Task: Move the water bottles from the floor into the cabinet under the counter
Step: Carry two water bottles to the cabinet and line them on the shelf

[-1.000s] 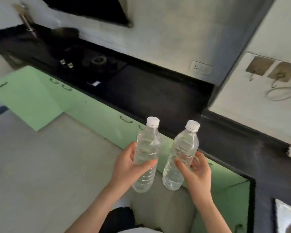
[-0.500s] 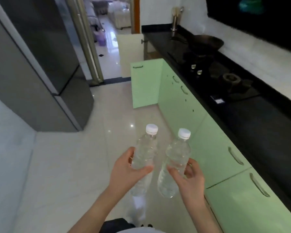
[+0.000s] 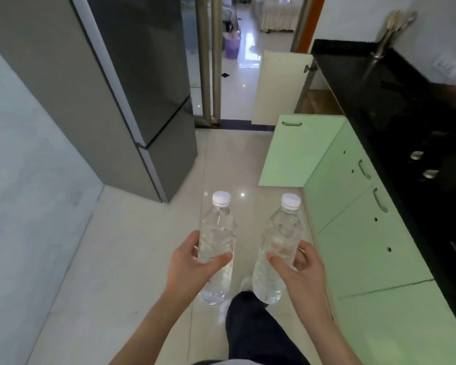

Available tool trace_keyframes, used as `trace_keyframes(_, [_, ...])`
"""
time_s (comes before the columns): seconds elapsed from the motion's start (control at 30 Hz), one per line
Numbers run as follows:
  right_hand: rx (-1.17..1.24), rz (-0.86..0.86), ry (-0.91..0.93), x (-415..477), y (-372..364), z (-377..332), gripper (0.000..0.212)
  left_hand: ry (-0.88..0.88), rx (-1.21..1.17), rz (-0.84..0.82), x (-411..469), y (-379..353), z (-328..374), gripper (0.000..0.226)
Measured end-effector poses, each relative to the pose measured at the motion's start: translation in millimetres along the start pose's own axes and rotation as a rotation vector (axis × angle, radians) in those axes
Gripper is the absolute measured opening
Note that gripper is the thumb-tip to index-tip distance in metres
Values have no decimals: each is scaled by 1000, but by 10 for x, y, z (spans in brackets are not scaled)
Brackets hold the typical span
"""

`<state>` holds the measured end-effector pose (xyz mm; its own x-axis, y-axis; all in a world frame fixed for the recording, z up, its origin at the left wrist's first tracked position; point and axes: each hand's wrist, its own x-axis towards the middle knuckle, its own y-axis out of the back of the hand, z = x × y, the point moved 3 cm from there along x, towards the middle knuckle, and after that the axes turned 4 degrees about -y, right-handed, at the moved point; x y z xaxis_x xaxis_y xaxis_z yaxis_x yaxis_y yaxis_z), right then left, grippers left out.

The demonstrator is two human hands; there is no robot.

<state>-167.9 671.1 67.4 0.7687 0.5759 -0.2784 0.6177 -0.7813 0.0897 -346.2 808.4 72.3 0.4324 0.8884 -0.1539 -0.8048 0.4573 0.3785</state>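
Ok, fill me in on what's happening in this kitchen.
A person is carrying two clear water bottles, one in each hand: the left hand grips the left bottle and the right hand grips the right bottle. Both are capped and upright, held above the floor. Ahead on the right, one green cabinet door under the black counter stands open.

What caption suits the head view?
Each hand, left hand and right hand, carries one clear plastic water bottle toward open green cabinet door.

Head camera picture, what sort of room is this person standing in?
Most likely a home kitchen: a black counter over green cabinets, stove knobs on the right, and a tall grey fridge on the left.
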Motion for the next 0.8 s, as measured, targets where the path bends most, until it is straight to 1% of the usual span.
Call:
trace_keyframes(0.1, [-5, -54, 24, 846, -129, -238, 40, 22, -12, 56, 660, -149, 237, 29])
trace_keyframes(0.3, [-8, -150, 90, 2298, -480, -891, 41, -6, -5, 166, 1954, -202, 834, 33])
trace_keyframes(0.5, [-8, -171, 74, 3390, -932, -1067, 42, 20, 7, 215, 3051, -237, 875, 34])
trace_keyframes(0.63, [-7, -162, 58, 4004, -1319, -1058, 39, 40, 12, 198, 3841, -230, 761, 35])
trace_keyframes(0.73, [-15, -108, 69, 4536, -1667, -1172, 36, 37, 8, 158, 4551, -184, 740, 49])
trace_keyframes(0.8, [-21, -49, 78, 4914, -1900, -1332, 38, 24, 24, 116, 5105, -133, 790, 51])
